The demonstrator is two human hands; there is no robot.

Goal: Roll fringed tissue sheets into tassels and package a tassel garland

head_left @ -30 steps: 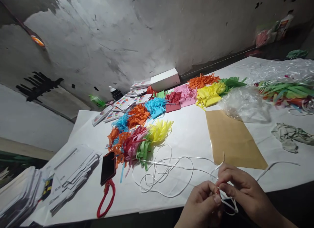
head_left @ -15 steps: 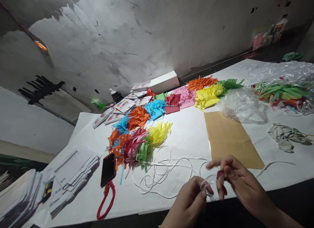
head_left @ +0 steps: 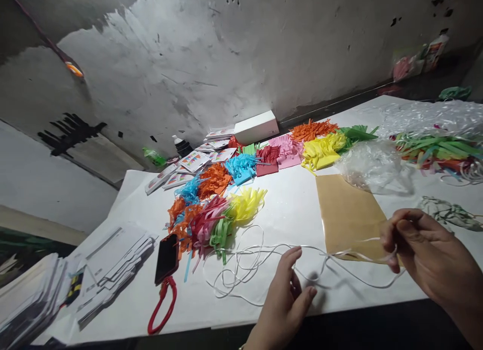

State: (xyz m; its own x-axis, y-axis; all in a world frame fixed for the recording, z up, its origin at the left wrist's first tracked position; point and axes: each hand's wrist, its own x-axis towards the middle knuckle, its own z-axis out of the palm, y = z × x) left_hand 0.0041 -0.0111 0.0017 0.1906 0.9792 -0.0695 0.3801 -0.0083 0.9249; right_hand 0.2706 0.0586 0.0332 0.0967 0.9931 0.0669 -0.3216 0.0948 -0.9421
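Observation:
My right hand (head_left: 433, 254) is closed in a pinch on a thin white cord (head_left: 362, 279), raised over the right part of the brown paper sheet (head_left: 349, 209). From there the cord runs left in a loose loop or knot and on into a tangled pile on the white table. Close to the table's front edge, my left hand (head_left: 283, 302) has thumb and index finger apart, with nothing visible between them. The cord passes near its fingertips; whether it touches them I cannot tell.
Fringed paper tassels (head_left: 241, 169) in several colours lie across the table. At left are a phone (head_left: 166, 259) with a red strap and stacked papers (head_left: 113, 269). Clear plastic bags (head_left: 375, 166) and a crumpled patterned cloth (head_left: 447, 211) lie at right. A white box (head_left: 256, 127) sits near the wall.
My right hand has moved right and up, away from the left, drawing the cord out. My left hand has released the cord loop and its fingers have spread.

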